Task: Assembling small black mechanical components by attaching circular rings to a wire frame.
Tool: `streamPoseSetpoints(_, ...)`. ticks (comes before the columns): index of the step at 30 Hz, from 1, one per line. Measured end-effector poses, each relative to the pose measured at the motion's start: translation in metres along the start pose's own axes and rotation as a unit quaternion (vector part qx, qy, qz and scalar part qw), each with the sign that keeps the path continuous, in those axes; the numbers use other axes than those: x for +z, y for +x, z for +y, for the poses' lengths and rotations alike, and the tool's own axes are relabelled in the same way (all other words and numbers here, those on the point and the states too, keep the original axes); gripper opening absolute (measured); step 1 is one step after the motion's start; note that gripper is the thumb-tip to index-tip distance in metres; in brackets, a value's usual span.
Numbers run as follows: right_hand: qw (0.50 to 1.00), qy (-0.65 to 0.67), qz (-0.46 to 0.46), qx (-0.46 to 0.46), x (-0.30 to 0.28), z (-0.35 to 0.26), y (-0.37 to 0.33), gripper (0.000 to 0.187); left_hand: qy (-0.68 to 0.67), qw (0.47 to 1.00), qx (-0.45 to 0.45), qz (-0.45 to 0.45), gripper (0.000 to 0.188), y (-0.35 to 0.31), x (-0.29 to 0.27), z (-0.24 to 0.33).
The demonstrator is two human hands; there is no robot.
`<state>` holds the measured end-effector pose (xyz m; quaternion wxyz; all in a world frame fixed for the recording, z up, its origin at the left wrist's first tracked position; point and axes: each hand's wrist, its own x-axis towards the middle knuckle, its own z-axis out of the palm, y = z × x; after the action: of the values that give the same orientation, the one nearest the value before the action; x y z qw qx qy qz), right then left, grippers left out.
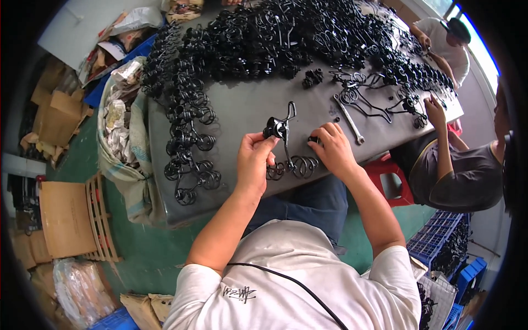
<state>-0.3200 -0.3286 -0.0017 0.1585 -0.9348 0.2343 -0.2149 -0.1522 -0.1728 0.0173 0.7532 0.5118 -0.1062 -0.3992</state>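
Note:
My left hand (pixel 253 162) is closed around a black brake lever (pixel 279 128), held up over the near edge of the table. The lever's blade points away from me. Its black coiled hose (pixel 302 166) hangs down at the table edge, between my two hands. To the right, my right hand (pixel 334 147) rests low over the tabletop with its fingers bent together. At its fingertips shows a small black piece (pixel 313 139), too small to name. A tiny black part (pixel 337 119) lies just beyond that hand.
A combination wrench (pixel 350 121) lies on the grey table (pixel 236 104). Brake levers with coiled hoses (pixel 190 137) line the left side; a large heap (pixel 264 41) covers the far side. A co-worker (pixel 456 170) sits at right, another person (pixel 445 47) beyond. A sack (pixel 124 148) stands left.

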Motion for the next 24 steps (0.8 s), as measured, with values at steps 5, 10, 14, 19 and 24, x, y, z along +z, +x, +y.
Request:
streamPoseSetpoints(5,0.997,0.008,-0.034,-0.068,-0.010,-0.002,0.004,0.029,0.007,1.000,0.002,-0.002,0.028,-0.004,0.001,0.001)
streamPoseSetpoints(10,0.994,0.098,-0.054,0.003,-0.015,0.006,-0.005,0.029,0.002,1.000,-0.002,-0.006,0.027,-0.005,0.002,0.003)
streamPoseSetpoints(14,0.949,0.306,0.048,0.048,-0.033,-0.037,0.020,0.029,0.016,1.000,-0.002,-0.004,0.027,-0.004,0.003,0.003)
streamPoseSetpoints(19,0.950,0.312,0.024,0.002,-0.031,-0.067,0.037,0.029,0.030,1.000,-0.002,-0.003,0.028,-0.006,0.005,0.004)
streamPoseSetpoints(24,0.949,0.312,0.001,0.044,-0.033,-0.068,0.035,0.030,0.024,1.000,-0.005,-0.008,0.028,-0.005,0.004,0.001)
